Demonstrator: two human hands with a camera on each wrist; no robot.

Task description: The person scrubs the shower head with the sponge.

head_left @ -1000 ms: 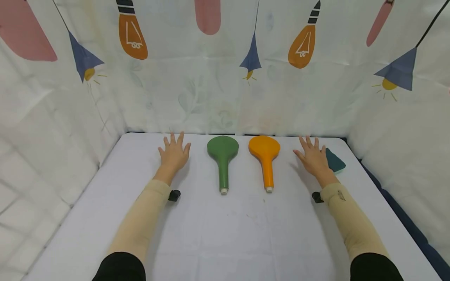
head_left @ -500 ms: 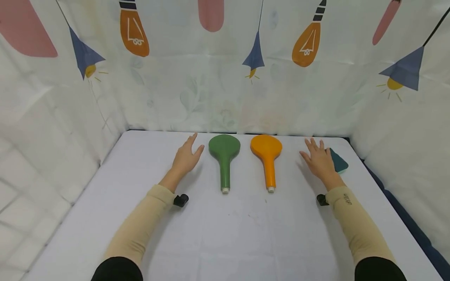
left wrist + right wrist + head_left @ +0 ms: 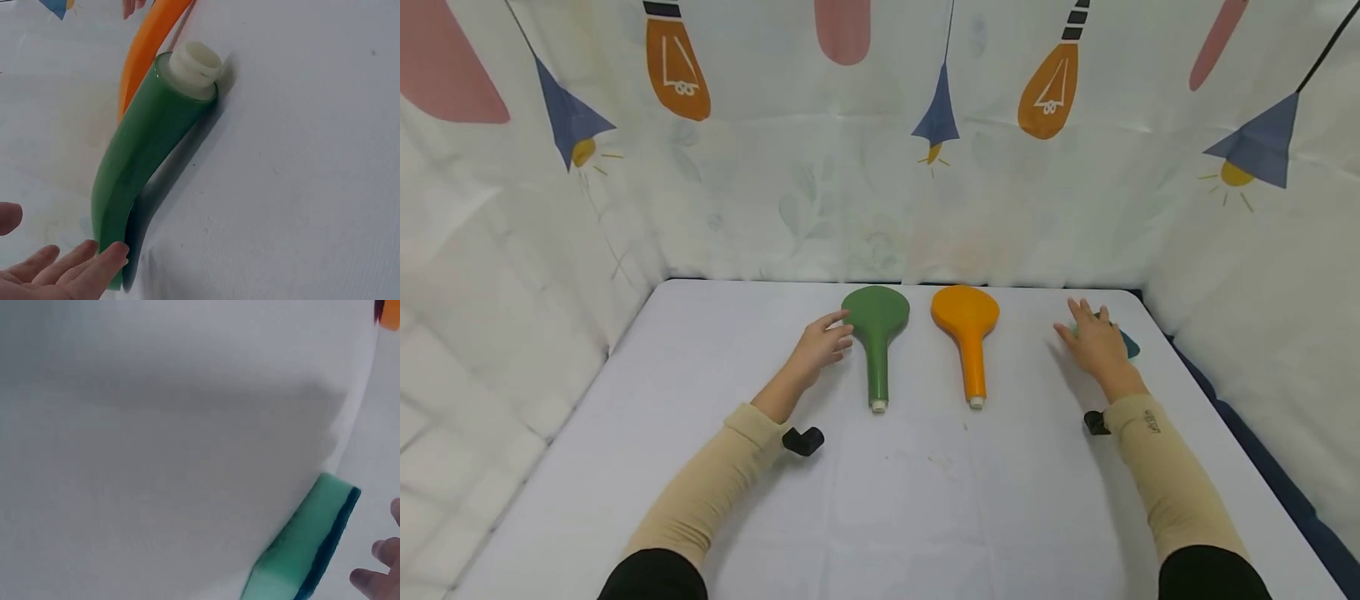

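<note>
A green shower head lies on the white table, its white threaded end pointing toward the person. At the left edge of its round head is my left hand, fingers loosely extended, not closed round it. In the left wrist view the fingertips overlap the far part of the green body. My right hand hovers with spread fingers over a green scouring sponge with a dark scrubbing layer, partly hidden beneath that hand in the head view.
An orange shower head lies parallel, right of the green one. Behind the table hangs a white curtain printed with lamps and bulbs; it also encloses both sides. A black wrist camera juts from the left sleeve.
My left hand has moved right from the table's left part to the green shower head, turning sideways. My right hand has shifted slightly right, covering more of the sponge.
</note>
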